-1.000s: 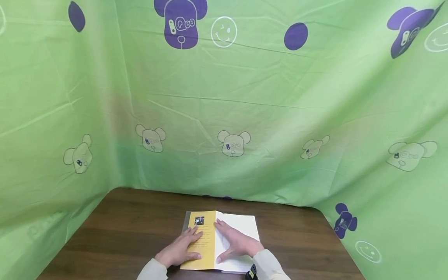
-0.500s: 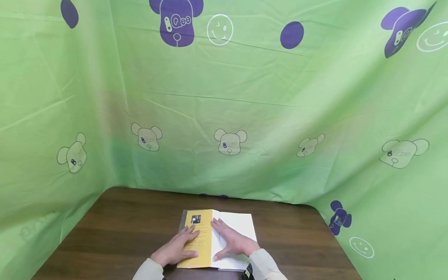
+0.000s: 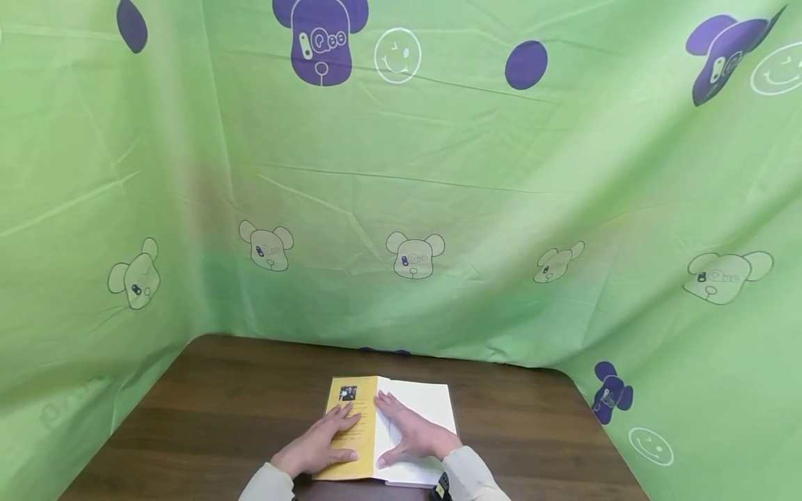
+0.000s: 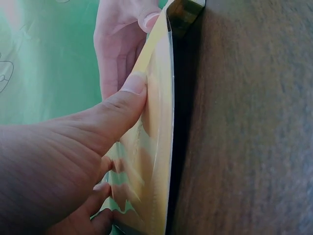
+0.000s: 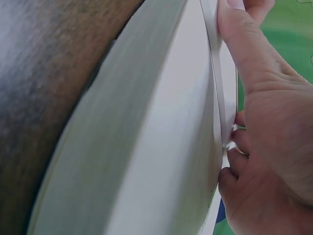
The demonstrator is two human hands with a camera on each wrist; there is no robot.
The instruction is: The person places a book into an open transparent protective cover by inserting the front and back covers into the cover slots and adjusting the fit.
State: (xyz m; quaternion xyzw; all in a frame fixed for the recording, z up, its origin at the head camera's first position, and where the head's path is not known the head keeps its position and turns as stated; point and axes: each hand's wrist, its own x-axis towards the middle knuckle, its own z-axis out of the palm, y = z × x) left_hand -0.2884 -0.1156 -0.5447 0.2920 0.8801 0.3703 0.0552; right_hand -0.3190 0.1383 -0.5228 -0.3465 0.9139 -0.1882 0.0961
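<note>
Slim gap beneath yellow flap (image 4: 156, 129), perhaps

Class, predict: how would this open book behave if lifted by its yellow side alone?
The yellow side looks thin, so it would probably bend. The thick page block suggests the book might hang heavily from it. Reflections on the yellow side hint it could be slippery.

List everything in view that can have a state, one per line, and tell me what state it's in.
Book: open, lying on the table
Yellow flap: folded out on the left
White page: facing up
Left hand: fingers spread, resting on the flap
Right hand: thumb and fingers apart, resting on the page
Green cloth: hung up, creased
</note>
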